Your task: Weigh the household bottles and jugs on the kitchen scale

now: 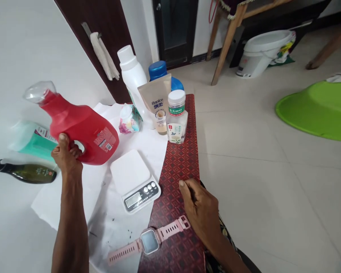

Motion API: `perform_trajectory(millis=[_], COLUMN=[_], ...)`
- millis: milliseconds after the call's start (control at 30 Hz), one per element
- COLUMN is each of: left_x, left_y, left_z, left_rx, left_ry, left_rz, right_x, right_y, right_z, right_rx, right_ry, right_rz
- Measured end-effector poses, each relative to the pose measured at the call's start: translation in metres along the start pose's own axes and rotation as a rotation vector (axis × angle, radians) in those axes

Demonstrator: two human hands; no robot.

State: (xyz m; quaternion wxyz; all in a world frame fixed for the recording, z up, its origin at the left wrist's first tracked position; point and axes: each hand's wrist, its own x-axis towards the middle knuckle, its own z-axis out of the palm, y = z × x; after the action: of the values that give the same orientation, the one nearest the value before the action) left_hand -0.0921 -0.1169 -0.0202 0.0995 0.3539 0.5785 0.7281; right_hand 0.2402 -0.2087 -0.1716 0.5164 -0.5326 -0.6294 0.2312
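Note:
My left hand (66, 154) grips the handle of a red detergent jug (82, 129) with a clear cap, holding it tilted sideways above the white paper (113, 223). Just right of the jug sits a small white kitchen scale (135, 180), with nothing on its platform. My right hand (200, 210) rests on the red patterned mat (177, 167) with its fingers curled loosely and nothing visible in them. A pink smartwatch (149, 240) lies flat near that hand.
Behind the scale stand a white bottle (133, 77), a blue-capped container (159, 71), a beige tube (158, 102), a clear jar (176, 117) and a small packet (129, 120). A teal bottle (31, 140) and a dark bottle (25, 172) lie at left. A green basin (318, 110) sits on the floor.

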Motion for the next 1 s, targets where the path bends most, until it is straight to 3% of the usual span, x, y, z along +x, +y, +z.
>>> perform_trajectory(millis=[200, 333, 500, 700, 900, 1000], left_x=[0.008, 0.024, 0.044, 0.049, 0.047, 0.042], left_y=[-0.045, -0.069, -0.092, -0.1, -0.099, -0.095], left_z=[0.011, 0.028, 0.053, 0.089, 0.106, 0.109], left_rx=[-0.03, -0.008, 0.083, 0.076, 0.004, -0.023], left_ry=[0.048, 0.114, 0.023, 0.022, -0.214, -0.121], left_rz=[-0.094, -0.055, 0.02, 0.056, 0.085, 0.03], right_x=[-0.001, -0.001, -0.003, -0.004, -0.003, -0.004], right_y=[-0.001, -0.001, 0.002, -0.001, -0.004, -0.005], right_z=[0.0, -0.001, -0.001, -0.002, -0.003, -0.003], right_rx=[-0.024, -0.043, -0.064, -0.073, -0.135, -0.152], right_ry=[-0.027, -0.039, -0.043, -0.087, -0.102, -0.107], right_rz=[0.076, 0.098, 0.114, 0.132, 0.123, 0.108])
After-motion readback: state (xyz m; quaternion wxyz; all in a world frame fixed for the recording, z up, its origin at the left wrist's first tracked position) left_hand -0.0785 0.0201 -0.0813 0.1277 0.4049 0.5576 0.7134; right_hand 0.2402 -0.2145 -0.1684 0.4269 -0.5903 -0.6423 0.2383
